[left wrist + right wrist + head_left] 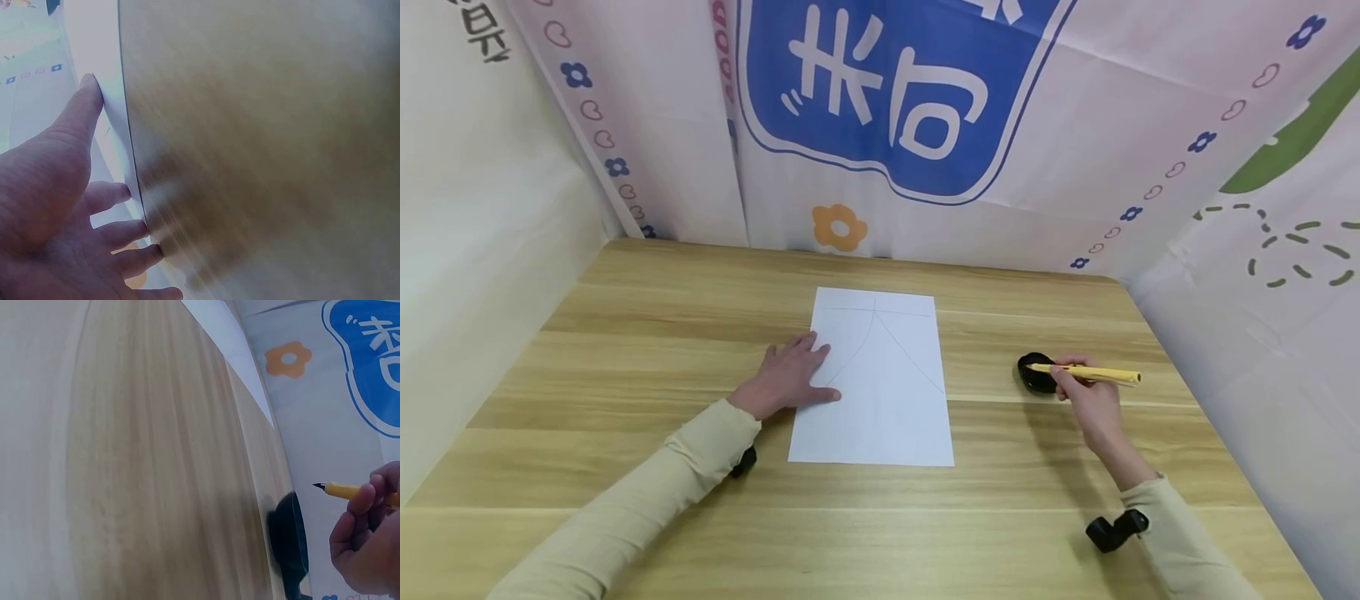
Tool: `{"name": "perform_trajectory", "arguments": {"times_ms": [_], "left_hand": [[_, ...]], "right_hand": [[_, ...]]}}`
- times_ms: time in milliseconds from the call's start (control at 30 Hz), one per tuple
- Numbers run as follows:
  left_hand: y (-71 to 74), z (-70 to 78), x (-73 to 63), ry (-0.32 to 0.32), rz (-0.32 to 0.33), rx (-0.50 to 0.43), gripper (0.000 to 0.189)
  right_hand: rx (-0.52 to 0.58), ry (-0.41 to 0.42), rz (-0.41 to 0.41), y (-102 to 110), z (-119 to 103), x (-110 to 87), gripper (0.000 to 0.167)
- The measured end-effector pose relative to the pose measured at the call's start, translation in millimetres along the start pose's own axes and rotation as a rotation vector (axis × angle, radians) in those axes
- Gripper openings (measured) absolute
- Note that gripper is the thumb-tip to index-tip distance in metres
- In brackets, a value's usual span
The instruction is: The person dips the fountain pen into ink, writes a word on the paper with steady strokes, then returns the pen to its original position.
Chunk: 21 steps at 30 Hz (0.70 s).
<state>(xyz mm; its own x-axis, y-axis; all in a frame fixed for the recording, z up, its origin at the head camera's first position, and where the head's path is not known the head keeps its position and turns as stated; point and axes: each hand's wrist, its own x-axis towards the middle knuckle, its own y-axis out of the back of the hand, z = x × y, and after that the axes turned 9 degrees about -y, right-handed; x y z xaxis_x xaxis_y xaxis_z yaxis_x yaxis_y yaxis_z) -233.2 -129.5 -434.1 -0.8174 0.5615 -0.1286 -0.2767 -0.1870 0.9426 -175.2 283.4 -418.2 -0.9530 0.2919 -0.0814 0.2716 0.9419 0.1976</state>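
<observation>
A white sheet of paper (880, 433) lies on the table. Thin dark lines run across its upper half: one nearly level near the top, and two spreading downward from a short upright stroke. My left hand (792, 375) rests spread on the sheet's left edge, thumb and fingers extended; the left wrist view shows this hand (69, 187) from the palm side. Out to the right, my right hand (1090, 400) pinches a yellow fountain pen (1097, 373). The pen's dark nib (319, 485) is held over a small black dish (289, 534) with a handle-like end, apart from it.
A wooden table (715, 533) spreads under both hands. Behind it hangs a printed cloth (1000, 225) with a blue emblem and an orange flower. White side cloths (475, 250) bound the table left and right. A black wrist device (1116, 531) sits at my right sleeve.
</observation>
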Motion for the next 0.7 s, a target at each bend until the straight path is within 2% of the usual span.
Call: {"name": "perform_trajectory", "arguments": {"times_ms": [200, 333, 500, 700], "left_hand": [[0.5, 0.2, -1.0, -0.005, 0.003, -0.003, 0.084], [0.3, 0.2, -1.0, -0.008, 0.003, -0.011, 0.084], [-0.6, -0.5, 0.4, 0.0, 0.0, -0.013, 0.083], [-0.4, -0.1, 1.0, 0.0, 0.001, -0.011, 0.083]], "right_hand": [[0.043, 0.058, 0.03, 12, 4, 0.1, 0.013], [0.081, 0.08, 0.006, 20, 5, -2.1, 0.013], [0.067, 0.06, 0.0, 25, 3, -3.7, 0.004], [0.066, 0.044, -0.001, 30, 4, -5.0, 0.017]]}}
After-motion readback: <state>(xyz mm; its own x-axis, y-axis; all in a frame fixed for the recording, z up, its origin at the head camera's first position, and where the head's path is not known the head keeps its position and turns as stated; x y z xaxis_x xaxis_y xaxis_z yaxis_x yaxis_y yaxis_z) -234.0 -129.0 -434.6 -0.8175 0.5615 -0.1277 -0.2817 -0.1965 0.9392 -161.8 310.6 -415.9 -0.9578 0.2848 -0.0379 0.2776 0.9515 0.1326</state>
